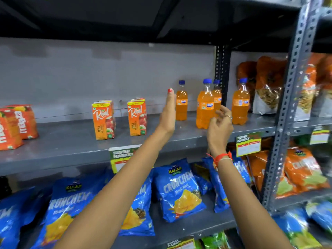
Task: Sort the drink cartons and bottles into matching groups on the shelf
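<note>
Several orange soda bottles with blue caps stand at the right of the grey shelf [75, 142]: one [181, 102] on the left, a pair [204, 108] in the middle, one [240, 105] by the post. Two rows of orange apple juice cartons [103, 121] [137, 117] stand mid-shelf. Red mango cartons [13, 125] sit at the far left. My left hand [168, 114] is raised flat, fingers straight, just left of the leftmost bottle, holding nothing. My right hand [220, 123] hovers with curled, parted fingers in front of the middle bottles, not gripping any.
Orange snack bags [267, 87] stand right of the bottles behind a perforated steel post [291, 97]. Blue chip packets [179, 189] fill the shelf below, orange packets [303, 171] to their right. Price tags [248, 143] hang on the shelf edge.
</note>
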